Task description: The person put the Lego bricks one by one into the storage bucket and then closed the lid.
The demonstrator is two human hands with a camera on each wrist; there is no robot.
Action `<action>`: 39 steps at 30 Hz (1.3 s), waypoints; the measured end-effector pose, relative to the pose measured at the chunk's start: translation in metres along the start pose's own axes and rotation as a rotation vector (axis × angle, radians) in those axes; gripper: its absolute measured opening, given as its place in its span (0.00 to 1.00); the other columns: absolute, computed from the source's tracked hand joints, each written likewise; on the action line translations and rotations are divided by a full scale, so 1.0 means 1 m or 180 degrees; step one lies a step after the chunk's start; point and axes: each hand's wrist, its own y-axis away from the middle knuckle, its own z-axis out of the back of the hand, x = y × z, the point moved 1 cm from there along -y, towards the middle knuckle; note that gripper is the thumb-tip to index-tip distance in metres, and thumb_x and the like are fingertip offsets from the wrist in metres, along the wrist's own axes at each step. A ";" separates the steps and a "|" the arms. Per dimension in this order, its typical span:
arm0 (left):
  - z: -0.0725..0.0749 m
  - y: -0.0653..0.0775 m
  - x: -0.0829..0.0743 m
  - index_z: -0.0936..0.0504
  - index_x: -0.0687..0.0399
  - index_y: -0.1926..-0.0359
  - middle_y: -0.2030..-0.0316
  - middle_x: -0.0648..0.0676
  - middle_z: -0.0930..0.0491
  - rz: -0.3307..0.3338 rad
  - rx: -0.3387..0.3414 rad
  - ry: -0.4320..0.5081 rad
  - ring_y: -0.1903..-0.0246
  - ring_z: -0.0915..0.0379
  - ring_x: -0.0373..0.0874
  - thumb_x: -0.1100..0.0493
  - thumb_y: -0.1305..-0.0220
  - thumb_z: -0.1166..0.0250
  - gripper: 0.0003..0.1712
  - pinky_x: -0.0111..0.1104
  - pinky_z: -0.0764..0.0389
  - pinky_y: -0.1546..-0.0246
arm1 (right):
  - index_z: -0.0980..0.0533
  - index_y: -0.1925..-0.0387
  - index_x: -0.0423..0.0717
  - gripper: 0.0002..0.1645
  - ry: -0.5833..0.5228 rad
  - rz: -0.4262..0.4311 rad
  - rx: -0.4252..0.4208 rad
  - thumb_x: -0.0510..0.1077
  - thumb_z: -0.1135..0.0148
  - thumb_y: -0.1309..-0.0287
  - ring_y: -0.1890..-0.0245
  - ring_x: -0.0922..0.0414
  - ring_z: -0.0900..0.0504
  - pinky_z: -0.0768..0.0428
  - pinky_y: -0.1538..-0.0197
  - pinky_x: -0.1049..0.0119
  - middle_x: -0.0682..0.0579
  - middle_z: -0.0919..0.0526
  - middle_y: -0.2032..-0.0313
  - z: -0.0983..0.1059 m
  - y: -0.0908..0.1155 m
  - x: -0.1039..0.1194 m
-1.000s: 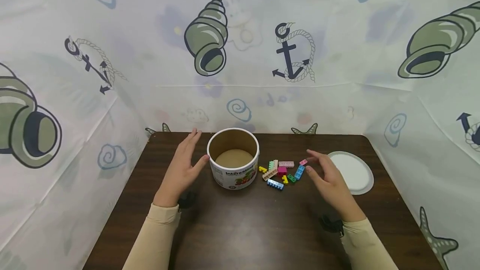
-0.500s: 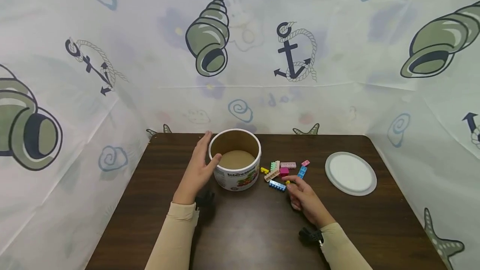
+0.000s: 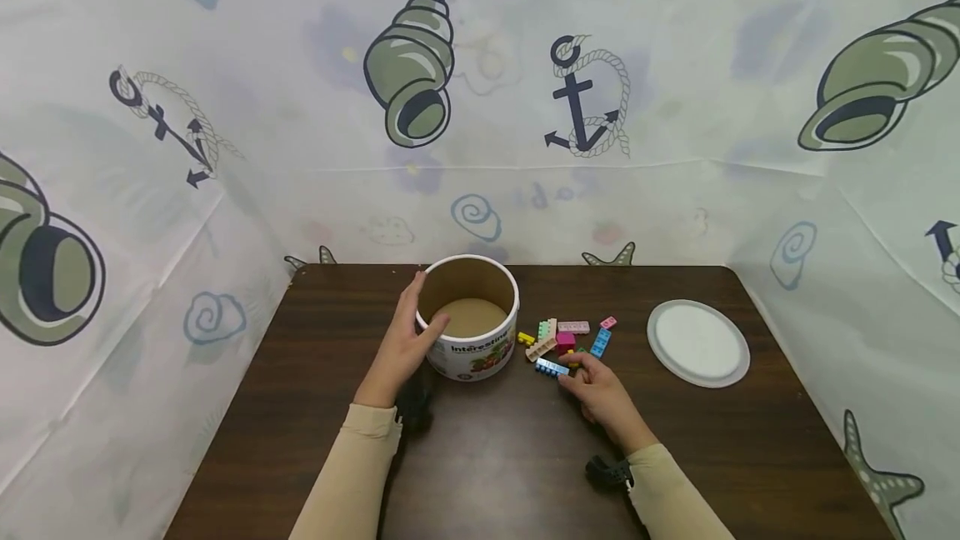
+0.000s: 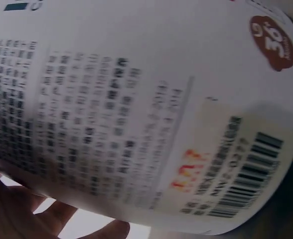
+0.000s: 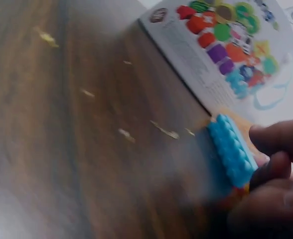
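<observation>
A white paper tub (image 3: 480, 352) with printed fruit pictures stands upright and lidless on the table. My left hand (image 3: 396, 348) rests on its left side, fairly straight fingers along the outer wall and thumb at the rim. In the left wrist view, fingers (image 4: 106, 231) lie along the printed tub wall (image 4: 151, 99). My right hand (image 3: 606, 398) is low over the toy bricks, thumb and index finger spread at the near end of a blue brick (image 3: 550, 367). Seen from the right wrist, this blue brick (image 5: 231, 149) lies beside the fingertips (image 5: 261, 137), partly overlapped by the thumb.
Loose toy bricks lie right of the tub, among them a magenta brick (image 3: 566, 342), a pink brick (image 3: 573, 327) and another blue brick (image 3: 600, 343). A round white lid (image 3: 698, 343) lies farther right. Patterned cloth (image 3: 495, 107) hangs around the brown table (image 3: 510, 473).
My left hand has moved right onto the tub's side. The right hand has come left and down from beside the lid to the bricks, lately edging toward the near blue brick.
</observation>
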 end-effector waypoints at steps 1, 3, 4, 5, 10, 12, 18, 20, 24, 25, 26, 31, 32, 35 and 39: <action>0.000 0.000 0.001 0.50 0.34 0.11 0.13 0.52 0.49 0.0007 -0.0019 0.0047 0.14 0.53 0.54 0.46 0.23 0.32 0.50 0.66 0.44 0.19 | 0.22 0.33 0.48 0.25 0.0092 0.0006 -0.0067 0.46 0.29 0.27 0.87 0.60 0.39 0.37 0.83 0.68 0.56 0.32 0.76 -0.003 0.000 0.001; -0.001 0.000 0.003 0.49 0.34 0.12 0.14 0.53 0.46 0.0008 -0.0032 0.0132 0.15 0.48 0.56 0.50 0.23 0.32 0.49 0.66 0.42 0.20 | 0.20 0.36 0.48 0.23 0.0232 -0.0025 -0.0212 0.44 0.28 0.29 0.87 0.59 0.39 0.38 0.83 0.68 0.55 0.31 0.76 -0.009 0.001 0.004; -0.002 0.000 0.003 0.48 0.33 0.12 0.15 0.52 0.44 0.0017 -0.0034 0.0185 0.16 0.46 0.57 0.51 0.23 0.32 0.48 0.66 0.40 0.21 | 0.19 0.37 0.49 0.22 0.0302 -0.0055 -0.0285 0.44 0.28 0.29 0.87 0.59 0.38 0.38 0.83 0.68 0.55 0.31 0.76 -0.011 0.001 0.004; -0.002 0.000 0.004 0.47 0.34 0.12 0.15 0.53 0.43 0.0008 -0.0032 0.0228 0.17 0.45 0.59 0.53 0.22 0.33 0.47 0.67 0.39 0.22 | 0.18 0.38 0.49 0.21 0.0361 -0.0072 -0.0344 0.44 0.27 0.30 0.86 0.58 0.38 0.37 0.83 0.68 0.55 0.30 0.76 -0.012 0.001 0.004; -0.004 0.004 0.007 0.47 0.31 0.13 0.14 0.52 0.46 0.0051 0.0022 0.0472 0.17 0.45 0.63 0.52 0.20 0.36 0.44 0.69 0.38 0.23 | 0.17 0.42 0.48 0.18 0.0625 -0.0140 -0.0469 0.42 0.26 0.32 0.86 0.58 0.35 0.35 0.82 0.67 0.53 0.28 0.76 -0.015 0.001 0.006; -0.006 0.005 0.009 0.47 0.31 0.13 0.14 0.52 0.47 0.0077 0.0019 0.0553 0.17 0.46 0.63 0.52 0.19 0.37 0.43 0.69 0.39 0.23 | 0.16 0.44 0.48 0.17 0.0701 -0.0134 -0.0455 0.42 0.26 0.32 0.87 0.57 0.34 0.34 0.82 0.67 0.53 0.28 0.77 -0.015 0.001 0.006; -0.014 0.008 0.014 0.47 0.31 0.13 0.14 0.54 0.47 0.0145 -0.0013 0.0725 0.18 0.45 0.63 0.52 0.18 0.40 0.41 0.69 0.42 0.22 | 0.16 0.45 0.50 0.15 0.0476 0.0034 -0.0180 0.47 0.27 0.29 0.87 0.57 0.33 0.31 0.83 0.66 0.52 0.24 0.73 -0.007 0.001 0.001; -0.016 0.007 0.014 0.47 0.30 0.13 0.15 0.54 0.47 0.0139 -0.0022 0.0787 0.19 0.44 0.65 0.53 0.18 0.40 0.41 0.69 0.41 0.22 | 0.17 0.43 0.49 0.17 0.0264 0.0125 -0.0077 0.49 0.28 0.28 0.86 0.58 0.32 0.30 0.83 0.67 0.51 0.23 0.70 -0.003 0.000 -0.001; -0.018 0.003 0.012 0.48 0.32 0.13 0.15 0.55 0.47 0.0133 -0.0035 0.0850 0.20 0.43 0.67 0.53 0.17 0.40 0.41 0.64 0.39 0.23 | 0.20 0.40 0.44 0.21 -0.0167 0.0197 0.0012 0.50 0.30 0.26 0.83 0.59 0.31 0.27 0.80 0.69 0.49 0.21 0.65 0.004 -0.003 -0.004; -0.018 0.003 0.012 0.48 0.33 0.13 0.15 0.55 0.47 0.0140 -0.0040 0.0859 0.20 0.43 0.66 0.53 0.17 0.40 0.41 0.63 0.39 0.23 | 0.22 0.38 0.43 0.22 -0.0249 0.0194 0.0021 0.49 0.31 0.25 0.83 0.59 0.31 0.26 0.80 0.69 0.48 0.22 0.64 0.005 -0.003 -0.003; -0.018 0.003 0.012 0.48 0.34 0.13 0.15 0.55 0.47 0.0147 -0.0042 0.0866 0.20 0.42 0.66 0.53 0.17 0.40 0.41 0.62 0.39 0.23 | 0.23 0.38 0.42 0.22 -0.0323 0.0186 0.0027 0.48 0.31 0.25 0.82 0.60 0.30 0.26 0.79 0.70 0.48 0.22 0.63 0.006 -0.002 -0.003; -0.019 0.002 0.011 0.48 0.36 0.14 0.16 0.56 0.46 0.0182 -0.0060 0.0913 0.21 0.42 0.66 0.54 0.18 0.41 0.41 0.61 0.39 0.23 | 0.25 0.38 0.39 0.22 -0.0426 0.0186 0.0028 0.47 0.33 0.23 0.81 0.60 0.31 0.27 0.79 0.71 0.48 0.23 0.59 0.007 -0.001 -0.001; -0.020 0.002 0.011 0.48 0.36 0.14 0.16 0.56 0.46 0.0182 -0.0062 0.0924 0.21 0.42 0.66 0.54 0.18 0.41 0.41 0.60 0.39 0.23 | 0.24 0.39 0.39 0.21 -0.0429 0.0184 0.0006 0.47 0.33 0.23 0.81 0.60 0.31 0.27 0.79 0.71 0.48 0.23 0.59 0.007 -0.001 0.000; -0.020 0.001 0.011 0.48 0.37 0.14 0.16 0.57 0.46 0.0165 -0.0077 0.0935 0.21 0.42 0.66 0.53 0.18 0.41 0.40 0.61 0.39 0.22 | 0.23 0.39 0.41 0.20 -0.0424 0.0144 -0.0135 0.47 0.32 0.24 0.80 0.59 0.30 0.24 0.78 0.69 0.47 0.23 0.59 0.006 0.000 0.002; -0.020 0.003 0.011 0.48 0.38 0.14 0.16 0.58 0.46 0.0177 -0.0115 0.0897 0.21 0.42 0.68 0.54 0.18 0.41 0.40 0.64 0.40 0.23 | 0.20 0.40 0.44 0.21 -0.0327 0.0066 -0.0466 0.50 0.31 0.25 0.74 0.55 0.21 0.16 0.73 0.64 0.43 0.20 0.57 0.003 0.003 0.007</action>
